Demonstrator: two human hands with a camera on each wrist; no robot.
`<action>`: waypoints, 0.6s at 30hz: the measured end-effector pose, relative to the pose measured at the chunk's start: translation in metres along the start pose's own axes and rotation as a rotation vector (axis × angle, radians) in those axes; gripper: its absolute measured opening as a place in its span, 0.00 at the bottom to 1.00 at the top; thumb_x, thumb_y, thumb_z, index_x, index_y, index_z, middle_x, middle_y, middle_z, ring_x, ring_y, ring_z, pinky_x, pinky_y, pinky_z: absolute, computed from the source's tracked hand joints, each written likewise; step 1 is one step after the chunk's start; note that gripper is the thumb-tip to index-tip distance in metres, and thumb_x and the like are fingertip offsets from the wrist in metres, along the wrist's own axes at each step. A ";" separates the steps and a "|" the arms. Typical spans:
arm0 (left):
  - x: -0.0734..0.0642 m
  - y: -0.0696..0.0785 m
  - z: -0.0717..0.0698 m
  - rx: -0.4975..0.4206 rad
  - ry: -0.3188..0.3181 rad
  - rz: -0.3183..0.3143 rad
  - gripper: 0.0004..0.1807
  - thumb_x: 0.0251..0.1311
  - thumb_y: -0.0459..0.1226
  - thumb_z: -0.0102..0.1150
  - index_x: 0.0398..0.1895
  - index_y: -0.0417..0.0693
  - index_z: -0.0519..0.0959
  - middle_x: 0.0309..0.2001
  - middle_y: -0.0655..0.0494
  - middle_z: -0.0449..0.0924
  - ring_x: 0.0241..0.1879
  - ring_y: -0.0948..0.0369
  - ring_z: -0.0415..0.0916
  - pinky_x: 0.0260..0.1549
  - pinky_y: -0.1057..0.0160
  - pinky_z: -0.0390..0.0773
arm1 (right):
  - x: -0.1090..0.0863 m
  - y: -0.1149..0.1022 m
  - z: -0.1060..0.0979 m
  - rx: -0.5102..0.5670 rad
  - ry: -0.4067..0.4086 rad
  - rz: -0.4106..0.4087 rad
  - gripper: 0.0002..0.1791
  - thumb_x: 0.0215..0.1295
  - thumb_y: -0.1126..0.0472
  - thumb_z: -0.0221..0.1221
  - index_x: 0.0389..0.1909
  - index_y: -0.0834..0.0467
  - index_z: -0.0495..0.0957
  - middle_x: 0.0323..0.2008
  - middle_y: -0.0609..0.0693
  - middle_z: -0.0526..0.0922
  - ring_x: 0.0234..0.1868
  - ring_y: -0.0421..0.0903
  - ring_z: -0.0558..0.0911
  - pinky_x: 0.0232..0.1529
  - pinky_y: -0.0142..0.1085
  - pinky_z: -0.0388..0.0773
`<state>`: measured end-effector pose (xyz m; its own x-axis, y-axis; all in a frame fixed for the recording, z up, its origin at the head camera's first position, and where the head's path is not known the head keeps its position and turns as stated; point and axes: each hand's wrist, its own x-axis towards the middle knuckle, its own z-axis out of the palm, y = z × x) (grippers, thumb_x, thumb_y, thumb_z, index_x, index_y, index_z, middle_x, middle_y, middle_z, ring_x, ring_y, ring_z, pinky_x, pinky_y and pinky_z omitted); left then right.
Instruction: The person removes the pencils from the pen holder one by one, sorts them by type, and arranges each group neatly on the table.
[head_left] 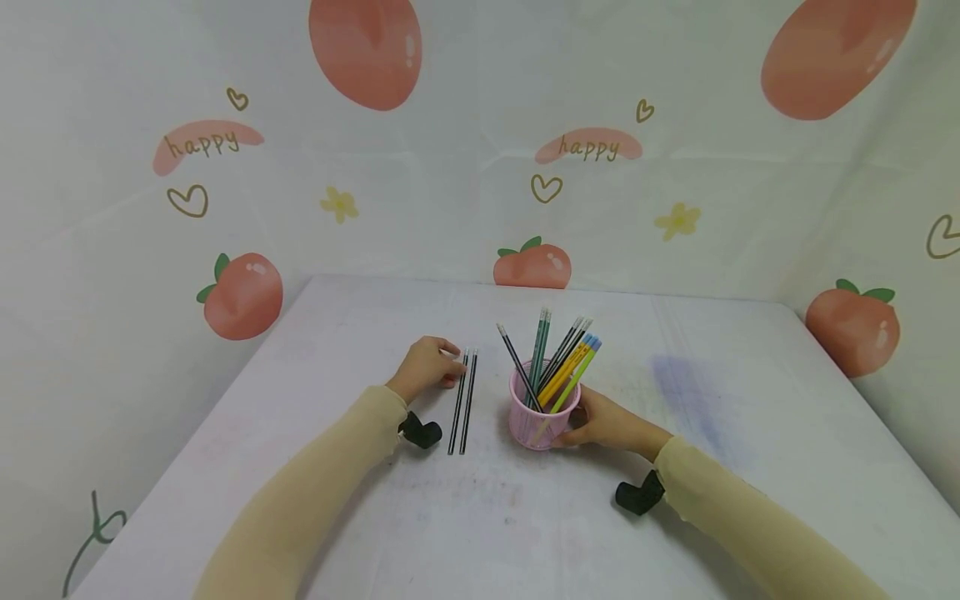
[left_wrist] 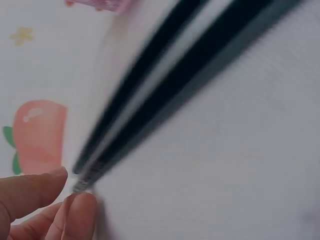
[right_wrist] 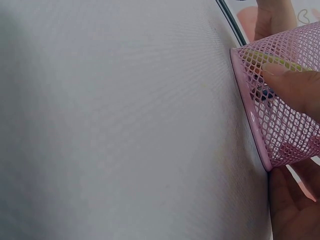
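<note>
The pen cup (head_left: 534, 421), at lower centre of the head view, is pink mesh with a smooth, slightly glossy solid base rim; plastic or coated metal, the pictures cannot settle which. The two dark pencils (head_left: 463, 402) lying left of it look smooth and faintly shiny, though the left wrist view blurs them. The table (head_left: 750, 417) has a matt white surface with faint smudges. The backdrop (head_left: 450, 192) across the top of the frame looks like thin printed cloth or film, creased. Both sleeves (head_left: 315, 492) are soft, matt beige knit.

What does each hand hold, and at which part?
The right hand grips the pink mesh cup by its side wall. The left hand holds nothing; its fingers touch the far tips of the two black pencils.
</note>
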<state>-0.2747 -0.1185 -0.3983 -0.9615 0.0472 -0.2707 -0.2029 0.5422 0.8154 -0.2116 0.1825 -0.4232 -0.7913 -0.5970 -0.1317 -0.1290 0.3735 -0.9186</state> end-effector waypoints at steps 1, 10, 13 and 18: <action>0.000 0.001 -0.001 -0.013 0.005 0.007 0.21 0.55 0.32 0.68 0.54 0.39 0.78 0.33 0.48 0.82 0.20 0.65 0.78 0.24 0.70 0.81 | 0.000 0.000 0.000 0.000 0.000 0.002 0.54 0.52 0.63 0.72 0.74 0.60 0.47 0.71 0.60 0.61 0.71 0.60 0.60 0.71 0.57 0.54; -0.018 0.037 -0.023 -0.203 0.022 0.146 0.21 0.61 0.32 0.62 0.58 0.40 0.75 0.46 0.42 0.81 0.44 0.47 0.81 0.40 0.60 0.85 | 0.000 0.001 -0.001 0.003 -0.006 0.004 0.55 0.52 0.63 0.71 0.75 0.60 0.45 0.71 0.61 0.59 0.72 0.61 0.59 0.70 0.58 0.53; -0.028 0.053 -0.030 -0.262 0.045 0.218 0.19 0.62 0.32 0.61 0.57 0.42 0.75 0.45 0.43 0.80 0.40 0.51 0.82 0.39 0.60 0.85 | 0.000 0.001 -0.001 0.007 -0.006 -0.001 0.55 0.52 0.63 0.71 0.75 0.61 0.45 0.72 0.61 0.59 0.72 0.61 0.58 0.71 0.58 0.53; -0.045 0.074 -0.031 -0.327 0.109 0.355 0.17 0.61 0.32 0.61 0.54 0.43 0.76 0.39 0.47 0.80 0.32 0.60 0.80 0.36 0.62 0.85 | 0.000 0.000 -0.001 0.008 -0.007 0.001 0.55 0.52 0.63 0.71 0.75 0.61 0.46 0.71 0.61 0.59 0.72 0.61 0.58 0.71 0.58 0.53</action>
<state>-0.2519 -0.1070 -0.3097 -0.9920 0.0840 0.0942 0.1104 0.2162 0.9701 -0.2121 0.1834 -0.4233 -0.7874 -0.6015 -0.1348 -0.1234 0.3680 -0.9216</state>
